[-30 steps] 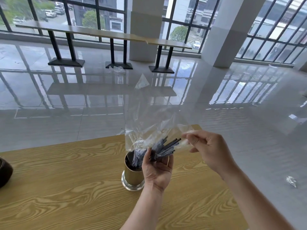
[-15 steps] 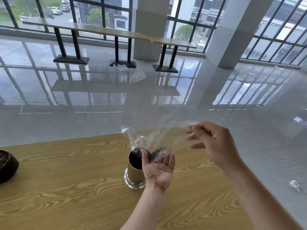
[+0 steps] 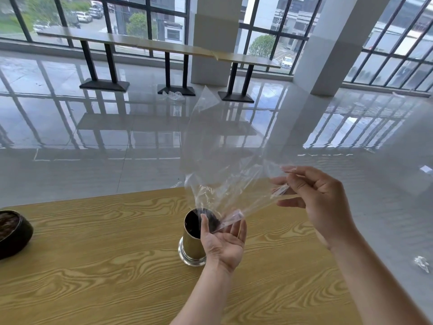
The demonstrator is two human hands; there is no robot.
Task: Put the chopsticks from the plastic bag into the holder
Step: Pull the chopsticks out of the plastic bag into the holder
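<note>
A gold metal holder (image 3: 190, 246) stands upright on the wooden table (image 3: 93, 266). Dark chopsticks (image 3: 210, 216) sit down inside it, only their ends showing at the rim. A clear plastic bag (image 3: 222, 165) hangs inverted above the holder, its mouth at the rim, and looks empty. My right hand (image 3: 321, 198) pinches the bag's side, up and to the right of the holder. My left hand (image 3: 222, 242) is palm up beside the holder's right side, fingers apart, with the bag's lower edge brushing the fingertips.
A dark round bowl (image 3: 11, 233) sits at the table's left edge. Glossy tiled floor lies beyond the table's far edge. A crumpled bit of plastic (image 3: 423, 263) lies on the floor to the right. Long bench tables (image 3: 164, 46) stand by the windows.
The chopsticks slid out of the bag and dropped into the holder. My left hand let go of them and opened. My right hand lifted the bag higher.
</note>
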